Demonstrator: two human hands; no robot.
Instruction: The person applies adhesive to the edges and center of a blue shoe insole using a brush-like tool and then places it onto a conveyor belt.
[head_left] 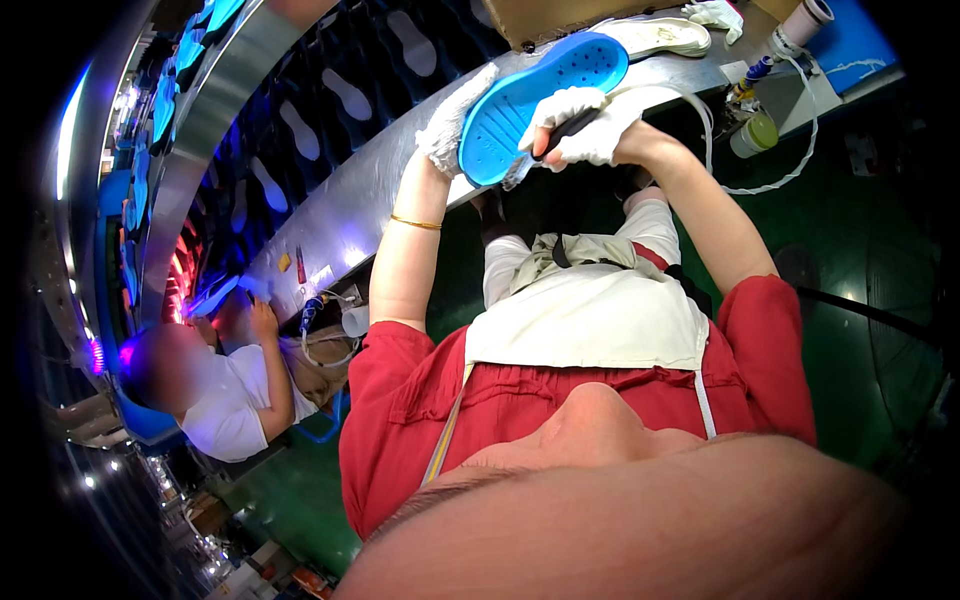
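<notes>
A blue shoe sole with small holes and ridges is held tilted above the edge of the metal bench. My left hand, in a white knitted glove, grips its left side, fingers wrapped around the rim. My right hand, in a white glove with bare fingertips, closes on a black-handled brush near the sole's right edge. The brush's greyish tip is partly hidden beside the heel end. A white hose runs up behind my right hand; its join to the brush is hidden.
A pale shoe lies on the metal bench. Beyond it, a dark conveyor carries several soles. At right stand a lidded cup and coiled hose. A co-worker sits at left, hands on a blue piece.
</notes>
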